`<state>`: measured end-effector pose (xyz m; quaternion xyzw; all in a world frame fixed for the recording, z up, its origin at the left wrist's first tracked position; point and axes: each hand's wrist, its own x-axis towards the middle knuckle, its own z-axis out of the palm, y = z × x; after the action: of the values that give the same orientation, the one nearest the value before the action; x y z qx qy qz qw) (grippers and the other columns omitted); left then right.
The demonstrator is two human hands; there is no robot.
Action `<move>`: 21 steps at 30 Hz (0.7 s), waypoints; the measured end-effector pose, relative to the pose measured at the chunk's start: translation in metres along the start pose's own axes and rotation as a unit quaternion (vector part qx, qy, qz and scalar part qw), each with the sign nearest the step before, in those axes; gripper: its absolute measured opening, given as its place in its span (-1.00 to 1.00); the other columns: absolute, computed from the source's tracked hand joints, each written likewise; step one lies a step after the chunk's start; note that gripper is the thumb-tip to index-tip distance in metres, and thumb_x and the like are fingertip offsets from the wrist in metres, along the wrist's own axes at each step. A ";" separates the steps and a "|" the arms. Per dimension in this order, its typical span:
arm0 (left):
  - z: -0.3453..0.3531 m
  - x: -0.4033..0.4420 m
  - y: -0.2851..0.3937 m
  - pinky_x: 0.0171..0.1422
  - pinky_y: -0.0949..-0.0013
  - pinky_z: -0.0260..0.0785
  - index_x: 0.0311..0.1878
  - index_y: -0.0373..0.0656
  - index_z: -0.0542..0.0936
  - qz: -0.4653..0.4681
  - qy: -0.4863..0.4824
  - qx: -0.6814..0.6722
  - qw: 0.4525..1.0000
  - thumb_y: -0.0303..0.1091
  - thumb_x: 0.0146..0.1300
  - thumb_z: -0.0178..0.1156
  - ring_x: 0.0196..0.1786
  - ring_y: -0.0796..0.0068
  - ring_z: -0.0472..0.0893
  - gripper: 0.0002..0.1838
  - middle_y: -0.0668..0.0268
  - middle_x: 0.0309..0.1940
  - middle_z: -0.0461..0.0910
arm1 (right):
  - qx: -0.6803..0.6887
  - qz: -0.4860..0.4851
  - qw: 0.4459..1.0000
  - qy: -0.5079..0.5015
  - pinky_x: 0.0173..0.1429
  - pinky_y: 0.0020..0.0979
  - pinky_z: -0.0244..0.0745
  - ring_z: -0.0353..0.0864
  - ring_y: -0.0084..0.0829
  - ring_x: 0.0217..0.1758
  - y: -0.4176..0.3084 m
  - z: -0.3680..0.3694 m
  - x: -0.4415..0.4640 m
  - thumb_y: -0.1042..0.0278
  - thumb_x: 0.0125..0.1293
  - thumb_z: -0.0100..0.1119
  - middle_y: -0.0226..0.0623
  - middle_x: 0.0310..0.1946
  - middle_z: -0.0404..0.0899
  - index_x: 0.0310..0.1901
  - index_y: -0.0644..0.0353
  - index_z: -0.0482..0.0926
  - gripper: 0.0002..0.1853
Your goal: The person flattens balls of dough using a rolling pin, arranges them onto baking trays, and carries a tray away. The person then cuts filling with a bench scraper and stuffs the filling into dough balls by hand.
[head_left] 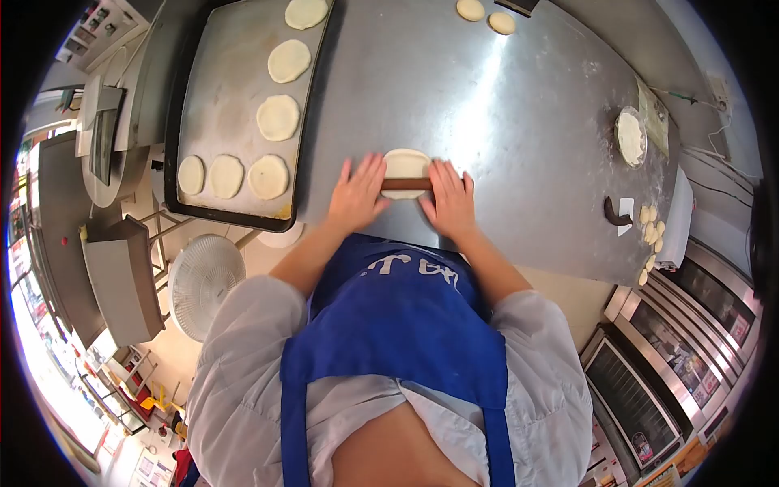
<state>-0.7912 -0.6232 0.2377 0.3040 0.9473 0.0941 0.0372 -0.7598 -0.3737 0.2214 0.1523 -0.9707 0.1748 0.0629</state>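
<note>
Head view: pin across a flat round

Dough disc (407,165), pale and soft, lies on the smooth steel table (381,89) beneath a slim brown rolling pin (406,184). Left hand (357,195) and right hand (451,196) lie open over its ends, fingers nearly straight, ungripped. I'd say uneven palm pressure could thin one side; tacky dough might cling and tear. At ten o'clock, a dark-rimmed tray (227,217) bears flattened rounds (277,118); at one, smooth domed pieces (501,23).

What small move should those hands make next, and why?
Probably roll the pin gently away from the body: the left hand and right hand rest at its ends, and it lies across the near part of the dough, with most of the dough beyond it.
</note>
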 end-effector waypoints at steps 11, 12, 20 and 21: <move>0.026 0.056 0.012 0.28 0.09 0.44 0.23 -0.22 0.53 -0.039 0.127 -0.123 0.984 -0.26 0.28 0.28 0.27 0.04 0.54 -0.52 0.07 0.15 0.60 | -0.003 -0.009 1.000 -0.011 0.52 0.11 0.07 0.24 -0.08 0.53 0.000 0.000 0.019 0.07 0.28 0.24 -0.10 0.42 0.35 0.39 0.18 0.34 -0.31; 0.019 0.056 0.023 0.25 0.08 0.45 0.18 -0.23 0.55 -0.084 0.105 -0.138 0.981 -0.23 0.24 0.32 0.23 0.04 0.56 -0.53 0.07 0.12 0.61 | 0.027 -0.029 0.999 -0.024 0.53 0.11 0.06 0.24 -0.10 0.53 -0.001 -0.002 -0.006 0.13 0.27 0.25 -0.12 0.42 0.35 0.40 0.19 0.33 -0.31; -0.006 0.117 -0.005 0.19 0.09 0.46 -0.11 -0.12 0.70 -0.111 -0.201 -0.134 0.964 -0.05 0.06 0.45 0.06 0.06 0.61 -0.59 0.11 -0.04 0.66 | 0.042 0.084 0.995 0.031 0.18 -0.10 0.21 0.49 -0.18 0.00 -0.002 0.009 -0.015 0.39 0.02 0.23 -0.28 -0.18 0.56 -0.13 0.04 0.53 -0.69; -0.002 0.112 -0.001 0.19 0.09 0.45 -0.17 -0.07 0.72 -0.075 -0.156 -0.134 0.976 -0.06 0.03 0.44 0.06 0.07 0.61 -0.64 0.13 -0.09 0.66 | 0.049 0.096 0.994 -0.015 0.19 -0.09 0.21 0.49 -0.18 0.03 -0.004 0.003 -0.018 0.39 0.03 0.22 -0.28 -0.18 0.57 -0.13 0.02 0.55 -0.70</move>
<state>-0.8835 -0.5590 0.2380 0.2356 0.9287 0.1685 0.2316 -0.7415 -0.3735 0.2164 0.0642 -0.9719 0.2252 0.0237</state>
